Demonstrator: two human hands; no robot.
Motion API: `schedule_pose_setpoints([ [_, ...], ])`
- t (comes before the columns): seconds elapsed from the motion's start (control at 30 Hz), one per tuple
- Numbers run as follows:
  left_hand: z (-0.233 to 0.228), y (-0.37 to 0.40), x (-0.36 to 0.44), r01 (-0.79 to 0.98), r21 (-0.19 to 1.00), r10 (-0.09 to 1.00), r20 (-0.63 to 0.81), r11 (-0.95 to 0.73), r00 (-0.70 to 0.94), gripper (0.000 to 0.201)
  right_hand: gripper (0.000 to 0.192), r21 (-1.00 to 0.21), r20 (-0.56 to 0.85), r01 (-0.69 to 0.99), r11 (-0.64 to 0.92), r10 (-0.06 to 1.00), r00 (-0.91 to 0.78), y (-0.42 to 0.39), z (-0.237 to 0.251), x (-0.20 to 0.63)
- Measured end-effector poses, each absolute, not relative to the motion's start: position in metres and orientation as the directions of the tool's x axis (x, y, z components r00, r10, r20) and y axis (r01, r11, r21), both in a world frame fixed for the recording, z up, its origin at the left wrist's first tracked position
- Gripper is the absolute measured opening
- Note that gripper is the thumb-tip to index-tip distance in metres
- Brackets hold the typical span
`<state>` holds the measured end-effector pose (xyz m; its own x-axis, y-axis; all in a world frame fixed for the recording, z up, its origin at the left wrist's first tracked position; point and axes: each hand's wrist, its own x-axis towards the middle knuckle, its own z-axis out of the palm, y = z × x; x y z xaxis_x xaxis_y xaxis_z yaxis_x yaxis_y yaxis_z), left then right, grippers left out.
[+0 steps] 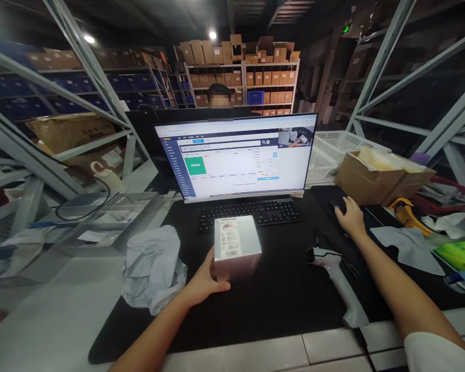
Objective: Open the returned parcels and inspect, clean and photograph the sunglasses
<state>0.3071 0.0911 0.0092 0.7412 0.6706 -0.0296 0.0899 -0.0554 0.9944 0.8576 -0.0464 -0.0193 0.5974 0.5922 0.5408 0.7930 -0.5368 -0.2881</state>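
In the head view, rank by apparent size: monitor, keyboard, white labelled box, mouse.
1. monitor
2. keyboard; the box hides part of it
3. white labelled box, enlarged by nearness, held by the left hand
4. mouse, mostly covered by the right hand

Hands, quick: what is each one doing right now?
Left hand: closed around the white box, holding it on the black mat.
Right hand: resting on the mouse, fingers curled over it.

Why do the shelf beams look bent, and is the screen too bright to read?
Head view: the wide lens bows the shelf beams near the edges. The monitor glares white in the dim room, its text blurred. The label on the small box in the left hand is soft too; the right hand rests on a dark mouse.
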Motion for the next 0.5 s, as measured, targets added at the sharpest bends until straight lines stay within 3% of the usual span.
schedule_pose_setpoints([
  [0.1,0.011,0.084,0.303,0.049,0.999,0.678,-0.036,0.000,0.734,0.119,0.055,-0.276,0.604,0.869,-0.411,0.629,0.489,-0.048,0.016,0.818],
  [0.17,0.010,0.079,0.299,0.025,1.000,0.675,-0.012,-0.009,0.738,0.116,0.051,-0.302,0.691,0.926,-0.226,0.617,0.376,-0.059,0.044,0.768],
  [0.2,0.010,0.076,0.298,0.019,1.000,0.669,-0.001,-0.019,0.744,0.112,0.049,-0.343,0.724,0.930,-0.134,0.594,0.353,-0.069,0.057,0.737],
  [0.27,0.012,0.069,0.295,0.021,1.000,0.641,-0.011,-0.008,0.768,0.102,0.042,-0.489,0.661,0.872,0.036,0.668,0.343,-0.097,0.072,0.667],
  [0.33,0.018,0.060,0.294,0.004,0.997,0.575,-0.046,0.073,0.817,0.095,0.039,-0.697,0.373,0.713,0.077,0.888,0.269,-0.125,0.073,0.597],
  [0.37,0.022,0.056,0.294,-0.014,0.992,0.519,-0.055,0.128,0.853,0.095,0.048,-0.803,0.231,0.594,0.045,0.943,0.240,-0.134,0.067,0.566],
  [0.43,0.028,0.048,0.295,-0.041,0.975,0.397,-0.050,0.218,0.917,0.098,0.080,-0.961,0.037,0.276,-0.007,0.987,0.154,-0.139,0.050,0.516],
  [0.5,0.028,0.044,0.296,-0.045,0.970,0.335,-0.039,0.240,0.941,0.105,0.099,-0.996,-0.001,-0.092,0.008,0.995,0.101,-0.129,0.033,0.489],
])
